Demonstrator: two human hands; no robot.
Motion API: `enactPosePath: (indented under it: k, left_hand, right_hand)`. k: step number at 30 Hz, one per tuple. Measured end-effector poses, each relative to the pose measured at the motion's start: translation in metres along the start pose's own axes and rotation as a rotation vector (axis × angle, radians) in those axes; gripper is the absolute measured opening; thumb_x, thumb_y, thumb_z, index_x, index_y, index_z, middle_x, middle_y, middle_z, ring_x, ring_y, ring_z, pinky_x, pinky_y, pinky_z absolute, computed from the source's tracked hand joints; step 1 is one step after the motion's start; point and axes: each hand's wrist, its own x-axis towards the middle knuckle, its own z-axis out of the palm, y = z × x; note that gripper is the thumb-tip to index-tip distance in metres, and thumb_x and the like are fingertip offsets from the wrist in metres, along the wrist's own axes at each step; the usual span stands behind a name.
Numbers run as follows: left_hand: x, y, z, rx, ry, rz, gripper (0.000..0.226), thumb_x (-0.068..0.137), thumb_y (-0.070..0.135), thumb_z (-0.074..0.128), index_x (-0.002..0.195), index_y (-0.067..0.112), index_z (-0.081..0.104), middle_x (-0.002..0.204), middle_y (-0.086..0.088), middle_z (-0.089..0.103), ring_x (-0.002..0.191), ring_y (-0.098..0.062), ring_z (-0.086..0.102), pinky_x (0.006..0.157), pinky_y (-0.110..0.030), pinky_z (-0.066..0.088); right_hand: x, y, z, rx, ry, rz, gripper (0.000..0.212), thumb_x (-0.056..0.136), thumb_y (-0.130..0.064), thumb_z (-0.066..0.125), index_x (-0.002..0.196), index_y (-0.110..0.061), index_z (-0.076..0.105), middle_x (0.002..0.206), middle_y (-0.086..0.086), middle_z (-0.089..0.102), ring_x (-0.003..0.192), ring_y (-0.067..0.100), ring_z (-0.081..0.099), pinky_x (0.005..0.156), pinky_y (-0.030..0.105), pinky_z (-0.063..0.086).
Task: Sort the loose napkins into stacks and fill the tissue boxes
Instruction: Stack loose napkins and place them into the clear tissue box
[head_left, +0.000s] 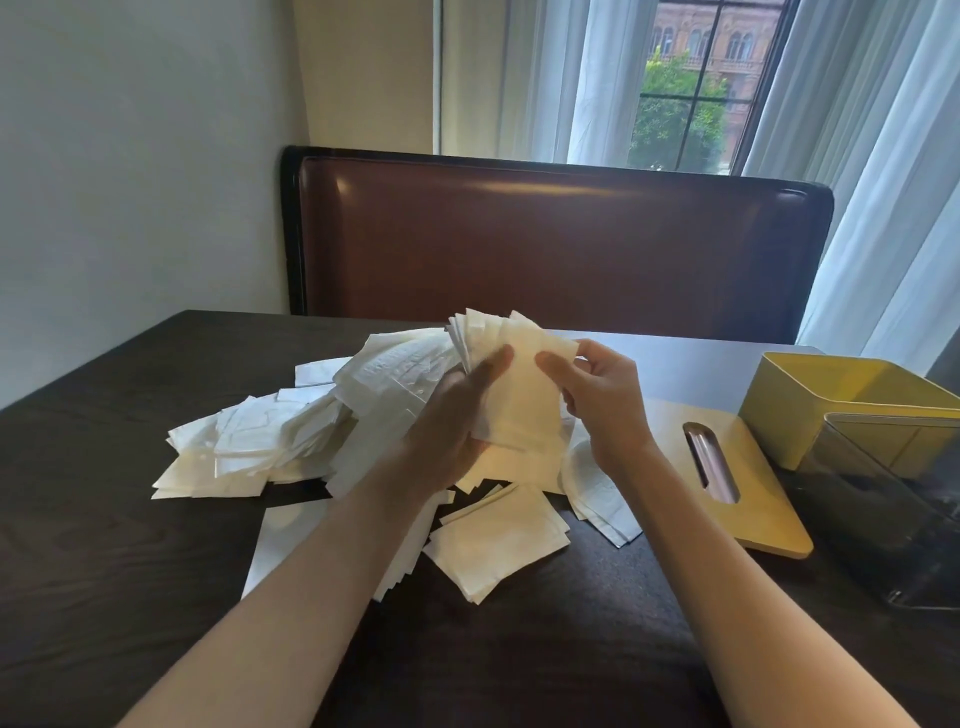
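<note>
Daylight from a curtained window falls across a dark wood-grain table, with a brown leather bench back behind its far edge and pale walls to the left. Above the table's middle, the left hand grips a fanned bundle of white square paper napkins, thumb pressed across the front, while the right hand pinches the bundle's upper right corner.

To do this step well, I judge the edges should be tapped square before the bundle is set down, since the sheets splay at the top.

Loose white napkins lie heaped toward the left edge, and a small flat stack sits nearer the front edge. At the right edge stand an open yellow tissue box, its slotted yellow lid lying flat beside it, and a clear plastic box.
</note>
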Motion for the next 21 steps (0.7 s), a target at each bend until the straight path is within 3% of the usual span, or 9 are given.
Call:
enactPosePath:
  k: [2,5,7,10,14,17,19,21]
  left_hand:
    - [0.002,-0.004,-0.001,0.035,0.011,0.024,0.027,0.099,0.009,0.056,0.125,0.002,0.06,0.116,-0.022,0.068,0.109,-0.034,0.068,0.086,-0.039,0.059]
    - [0.007,-0.004,-0.007,-0.008,0.225,0.118,0.037,0.088,0.004,0.064,0.125,0.002,0.062,0.118,-0.021,0.069,0.109,-0.037,0.067,0.09,-0.051,0.058]
    - [0.009,0.004,-0.013,-0.01,0.404,0.205,0.049,0.084,0.013,0.069,0.13,0.002,0.06,0.119,-0.017,0.07,0.104,-0.03,0.068,0.087,-0.044,0.059]
    - [0.011,0.015,-0.023,-0.098,0.562,0.304,0.064,0.072,0.022,0.074,0.132,0.004,0.06,0.117,-0.011,0.07,0.105,-0.025,0.067,0.086,-0.036,0.057]
    - [0.01,0.015,-0.028,-0.118,0.632,0.245,0.044,0.083,0.017,0.075,0.124,0.005,0.063,0.107,-0.006,0.071,0.098,-0.022,0.068,0.068,-0.026,0.055]
    - [0.009,0.015,-0.028,-0.072,0.66,0.218,0.036,0.089,0.014,0.071,0.123,0.004,0.064,0.103,-0.004,0.071,0.087,-0.015,0.067,0.056,-0.018,0.054]
    - [0.01,0.014,-0.031,-0.036,0.655,0.19,0.037,0.089,0.017,0.071,0.124,0.006,0.065,0.109,-0.008,0.071,0.096,-0.021,0.068,0.065,-0.023,0.059]
    - [0.009,0.015,-0.031,0.017,0.621,0.153,0.036,0.091,0.018,0.071,0.124,0.006,0.064,0.108,-0.008,0.069,0.096,-0.021,0.068,0.073,-0.031,0.062]
  right_hand:
    - [0.0,0.0,0.001,-0.013,0.018,0.003,0.021,0.09,-0.018,0.07,0.094,0.003,0.069,0.074,0.004,0.062,0.059,0.004,0.056,0.054,0.016,0.047]
    - [0.001,-0.001,0.0,0.04,0.039,0.034,0.009,0.092,-0.019,0.068,0.098,-0.015,0.073,0.086,0.001,0.071,0.065,0.0,0.057,0.052,0.017,0.046]
    - [0.003,0.001,-0.002,-0.049,0.05,0.019,0.013,0.092,-0.02,0.067,0.105,-0.018,0.072,0.094,-0.003,0.072,0.076,0.004,0.061,0.056,0.017,0.05]
    - [0.003,0.007,0.0,-0.311,-0.075,0.008,0.026,0.091,-0.027,0.07,0.115,-0.019,0.071,0.108,-0.009,0.068,0.093,0.01,0.063,0.077,0.024,0.056]
    - [-0.001,0.012,0.007,-0.591,-0.27,-0.011,0.04,0.087,-0.036,0.073,0.124,-0.023,0.065,0.11,-0.009,0.062,0.087,0.004,0.054,0.073,0.017,0.047]
    - [-0.001,0.011,0.009,-0.572,-0.175,-0.042,0.011,0.085,-0.027,0.076,0.094,-0.024,0.07,0.087,-0.008,0.065,0.078,0.008,0.058,0.069,0.02,0.048]
    - [0.002,0.011,0.006,-0.483,-0.104,-0.057,0.014,0.084,-0.021,0.076,0.074,-0.023,0.067,0.08,-0.01,0.067,0.077,0.009,0.063,0.072,0.025,0.054]
    - [0.004,0.012,0.003,-0.418,-0.049,-0.069,0.012,0.085,-0.018,0.075,0.075,-0.023,0.07,0.082,-0.005,0.07,0.08,0.013,0.067,0.077,0.03,0.057]
